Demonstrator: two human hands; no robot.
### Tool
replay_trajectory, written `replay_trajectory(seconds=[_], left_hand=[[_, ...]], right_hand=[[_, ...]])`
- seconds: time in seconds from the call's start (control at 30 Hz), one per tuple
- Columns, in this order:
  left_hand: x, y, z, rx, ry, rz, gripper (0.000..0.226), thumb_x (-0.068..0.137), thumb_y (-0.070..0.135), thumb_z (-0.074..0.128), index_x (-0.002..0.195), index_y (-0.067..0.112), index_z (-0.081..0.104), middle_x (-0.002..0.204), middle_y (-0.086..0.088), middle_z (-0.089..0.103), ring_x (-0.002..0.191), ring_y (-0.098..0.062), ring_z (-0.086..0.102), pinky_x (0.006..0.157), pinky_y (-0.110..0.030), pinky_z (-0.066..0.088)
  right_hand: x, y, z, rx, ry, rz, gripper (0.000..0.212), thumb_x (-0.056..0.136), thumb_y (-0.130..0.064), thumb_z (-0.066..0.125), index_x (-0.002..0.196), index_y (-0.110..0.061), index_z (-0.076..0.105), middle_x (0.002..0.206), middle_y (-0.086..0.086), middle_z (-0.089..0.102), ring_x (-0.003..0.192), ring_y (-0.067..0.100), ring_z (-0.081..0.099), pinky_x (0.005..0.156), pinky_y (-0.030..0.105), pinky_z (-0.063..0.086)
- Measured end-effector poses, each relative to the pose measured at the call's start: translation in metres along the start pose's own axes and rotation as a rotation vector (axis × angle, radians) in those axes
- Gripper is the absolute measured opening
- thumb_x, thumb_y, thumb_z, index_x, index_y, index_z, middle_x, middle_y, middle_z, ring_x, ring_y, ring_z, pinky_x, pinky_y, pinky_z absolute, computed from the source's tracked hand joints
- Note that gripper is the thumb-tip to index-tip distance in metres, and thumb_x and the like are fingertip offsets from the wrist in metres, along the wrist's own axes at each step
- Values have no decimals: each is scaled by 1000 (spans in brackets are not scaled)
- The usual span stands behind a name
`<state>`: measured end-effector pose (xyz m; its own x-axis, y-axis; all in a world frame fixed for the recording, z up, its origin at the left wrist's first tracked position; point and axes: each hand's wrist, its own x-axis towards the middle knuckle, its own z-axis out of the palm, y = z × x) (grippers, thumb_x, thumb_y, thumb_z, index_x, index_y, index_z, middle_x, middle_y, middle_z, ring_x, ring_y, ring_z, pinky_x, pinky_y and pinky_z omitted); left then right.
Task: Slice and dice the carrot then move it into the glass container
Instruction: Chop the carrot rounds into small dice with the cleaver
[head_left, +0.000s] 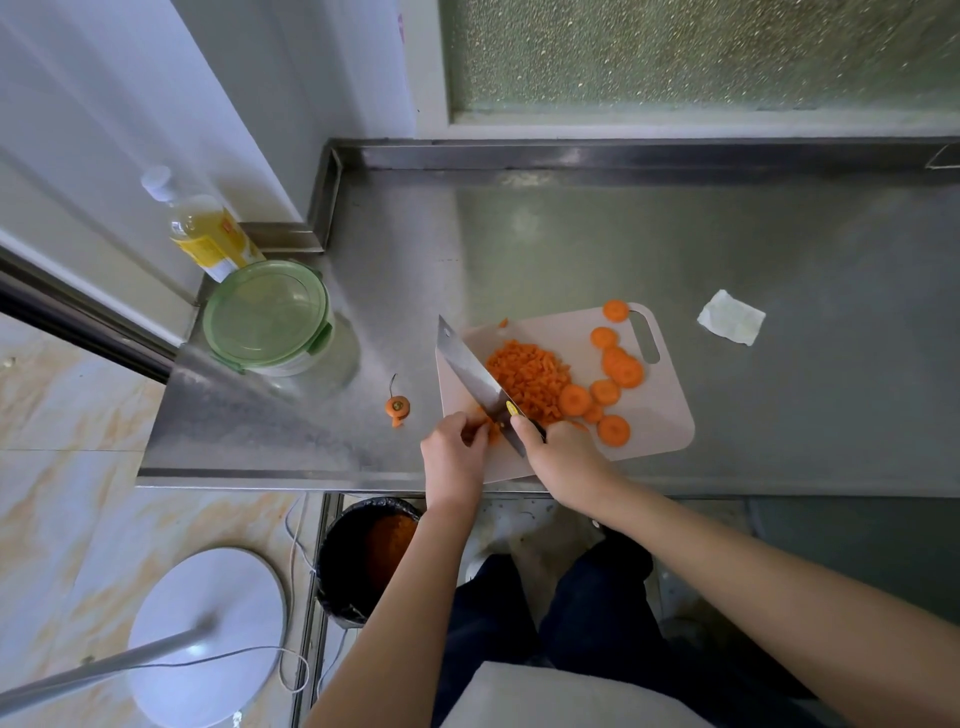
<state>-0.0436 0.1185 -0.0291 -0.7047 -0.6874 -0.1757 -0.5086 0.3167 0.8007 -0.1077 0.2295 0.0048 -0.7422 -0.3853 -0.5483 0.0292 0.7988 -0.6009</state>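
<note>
The carrot piece (492, 430) being cut lies at the near left corner of the cutting board (667, 415). It is mostly hidden under the left hand (454, 457), whose fingers curl over it and pin it down, so its shape is hard to make out. The right hand (563, 460) is closed round the handle of the knife (475, 376) and covers nearly all of it.

The blade stands edge-down just beside the left fingertips. Its long axis runs diagonally from far left to near right. Right of the blade sits a heap of diced carrot (527, 382). Beyond it, round carrot slices (613, 430) lie flat, scattered towards the board's handle slot.

The board rests on a steel tabletop (571, 249) with a raised rim, below a frosted window (675, 57). A cut-off carrot top (398, 406) lies on the steel left of the board. Farther left stands the glass container (267, 319), green lid on, well apart from the carrot. Behind it is a bottle (208, 234) of yellow liquid. A crumpled paper towel (731, 324) lies right of the board.

Under the tabletop's near edge a black-lined bin (353, 561) is partly hidden by the left forearm, and something orange shows inside. A white round base (208, 634) with a blurred pole stands on the marbled tile floor (62, 405).
</note>
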Motion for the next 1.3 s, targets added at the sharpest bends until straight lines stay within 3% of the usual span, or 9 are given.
replay_trajectory(seconds=[0.13,0.33,0.47,0.57,0.77,0.93,1.07,1.17,1.3], left_hand=[[-1,0,0,-4,1,-8,10,84,3,64,91,6,72,87,-3,68,77,-9,56,67,4,34],[-1,-1,2,-1,28,-5,10,84,3,64,88,6,72,87,-5,70,76,-11,58,67,4,34],[-4,0,6,29,31,-26,8,87,8,61,91,10,67,89,-3,68,79,-16,61,69,-16,42],[-8,2,13,73,57,-56,7,90,11,57,93,12,64,92,-2,66,80,-20,62,66,-26,44],[-6,15,27,-1,99,-121,16,89,1,49,93,4,64,94,-9,65,81,-19,55,66,-13,31],[-3,21,33,60,30,-122,21,90,8,51,103,11,67,105,-6,65,96,-25,58,76,-23,37],[-2,25,28,110,-21,6,21,91,8,52,109,7,63,111,-8,56,97,-26,56,83,-33,45],[4,35,26,186,21,138,21,88,7,56,108,7,63,108,-9,54,101,-24,49,89,-35,42],[24,57,28,254,3,245,12,87,8,57,97,6,63,97,-8,53,94,-25,47,78,-26,36]], right_hand=[[0,-2,6,-19,2,1,54,98,-51,34,64,-10,45,63,3,49,69,25,52,56,28,33],[4,8,21,-25,68,-83,58,97,-51,35,92,0,61,86,19,64,85,34,61,68,31,42],[9,10,16,-24,51,-81,54,97,-52,34,79,-6,55,74,10,58,80,30,60,65,31,40],[10,15,14,-11,84,-140,57,97,-51,36,87,-2,62,84,13,65,85,29,62,72,35,47],[2,31,-1,64,70,-228,51,95,-52,37,99,-10,65,90,8,67,89,25,62,82,40,50],[-2,33,-35,98,106,-190,48,98,-45,40,64,-15,55,60,4,56,71,26,58,65,32,38],[3,40,-64,165,159,-166,52,100,-37,42,50,-23,38,42,-5,40,49,7,39,51,20,28],[11,42,-83,200,194,-153,52,100,-39,40,50,-24,36,45,-6,37,48,9,36,52,26,27],[23,49,-106,213,262,-134,49,100,-37,39,53,-24,38,51,-4,39,52,12,39,53,27,29]])
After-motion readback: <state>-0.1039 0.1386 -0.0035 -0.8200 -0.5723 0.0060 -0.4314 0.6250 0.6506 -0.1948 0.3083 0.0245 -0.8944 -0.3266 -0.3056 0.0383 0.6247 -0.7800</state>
